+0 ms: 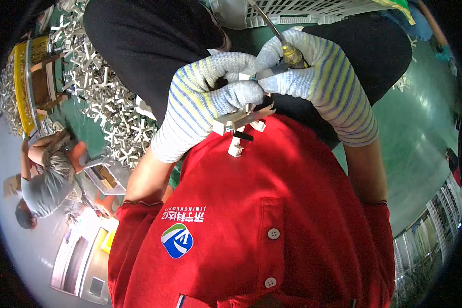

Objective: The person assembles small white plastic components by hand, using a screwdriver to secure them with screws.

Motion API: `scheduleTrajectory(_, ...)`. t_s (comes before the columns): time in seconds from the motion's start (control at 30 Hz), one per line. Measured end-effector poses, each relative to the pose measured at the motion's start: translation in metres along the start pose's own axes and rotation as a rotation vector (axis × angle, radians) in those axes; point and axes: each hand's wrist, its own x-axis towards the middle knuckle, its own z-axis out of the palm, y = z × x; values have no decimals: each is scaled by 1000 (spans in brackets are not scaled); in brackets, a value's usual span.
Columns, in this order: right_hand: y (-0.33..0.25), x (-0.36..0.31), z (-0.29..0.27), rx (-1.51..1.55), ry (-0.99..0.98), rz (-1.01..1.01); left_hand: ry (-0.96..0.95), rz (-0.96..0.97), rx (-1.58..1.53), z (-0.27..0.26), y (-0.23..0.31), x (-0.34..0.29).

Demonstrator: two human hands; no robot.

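Observation:
Both hands wear white knit gloves with blue and yellow stripes and meet in front of the red shirt. My left hand (203, 97) is closed, thumb against fingers, on a white branched plastic part (235, 148). Several short arms of this part stick out below the fingers, with a dark piece among them. My right hand (323, 77) is curled round the yellow handle of a screwdriver (292, 55), whose metal shaft points up and away to the left. Its fingertips also press near the top of the white part, touching the left fingertips. What lies between the fingertips is mostly hidden.
A large heap of white branched parts (113, 108) covers the green floor at left. Beyond it stand a yellow crate (21, 84) and a grey box (119, 186), with another person (49, 179) bending there. A white slatted basket (233, 14) is ahead, past my legs.

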Motion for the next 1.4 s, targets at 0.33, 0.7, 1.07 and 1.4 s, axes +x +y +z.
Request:
scheduleTrajectory(0.33,12,-10,2,127,-56,83,-10,-39,-139,10,-4,-10)
scheduleTrajectory(0.7,-2,-22,-9,344,-66,114,-81,14,-179,1,-8,-12)
scheduleTrajectory(1.07,-30,-78,-40,-444,105,-92,-113,48,-287,-2,-14,-9)
scheduleTrajectory(1.4,-31,-84,-34,-559,53,-140,-44,113,-188,-1,-18,-10)
